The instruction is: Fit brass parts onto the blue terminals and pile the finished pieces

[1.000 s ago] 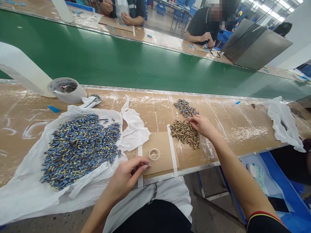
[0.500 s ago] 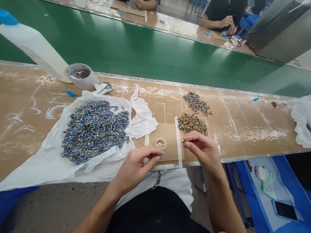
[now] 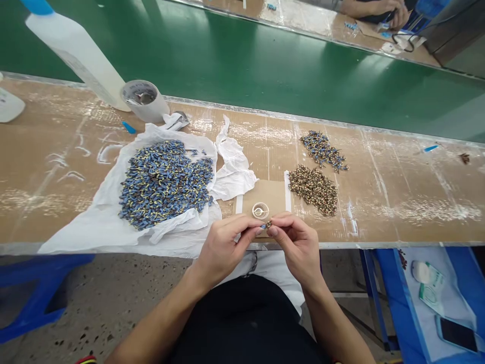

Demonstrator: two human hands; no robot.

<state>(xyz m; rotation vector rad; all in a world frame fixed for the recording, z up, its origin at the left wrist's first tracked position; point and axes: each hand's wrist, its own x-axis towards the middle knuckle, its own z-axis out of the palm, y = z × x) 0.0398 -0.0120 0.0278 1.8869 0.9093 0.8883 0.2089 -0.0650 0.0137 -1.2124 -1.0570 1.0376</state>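
The left hand (image 3: 227, 242) pinches a small blue piece (image 3: 263, 226) and the right hand (image 3: 299, 245) pinches a brown piece (image 3: 269, 224), fingertips close together above the near edge of the flat cardboard (image 3: 272, 192), perhaps because such tiny parts need steady fingers. The blue-and-yellow heap (image 3: 162, 184) lies left on a crinkled white sheet (image 3: 94, 222), the grainy brown heap (image 3: 314, 189) right, probably so each hand reaches its own side easily.
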